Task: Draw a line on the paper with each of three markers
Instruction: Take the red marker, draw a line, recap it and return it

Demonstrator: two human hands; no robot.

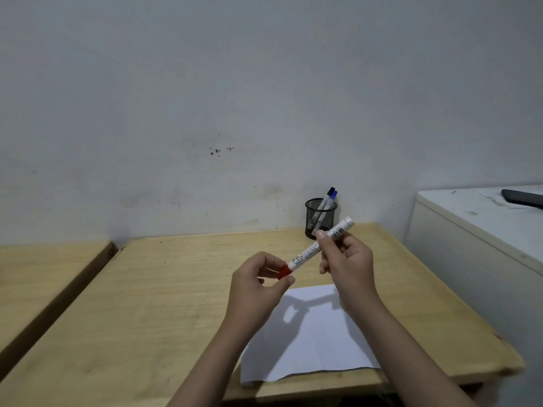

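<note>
I hold a white marker (308, 252) with a red cap (284, 272) slanted in the air above the wooden table (152, 304). My right hand (348, 265) grips its white barrel near the back end. My left hand (258, 282) pinches the red cap, which still sits on the marker. Below my hands a white sheet of paper (308, 342) lies near the table's front edge, with no line visible on it. At the back, a black mesh pen cup (319, 217) holds a black-capped marker (329, 193) and a blue-capped marker (333, 195).
A grey wall runs right behind the table. A second wooden table (38, 274) stands to the left across a narrow gap. On the right a white cabinet (470, 230) rises above table height, with a dark phone (523, 198) lying on top.
</note>
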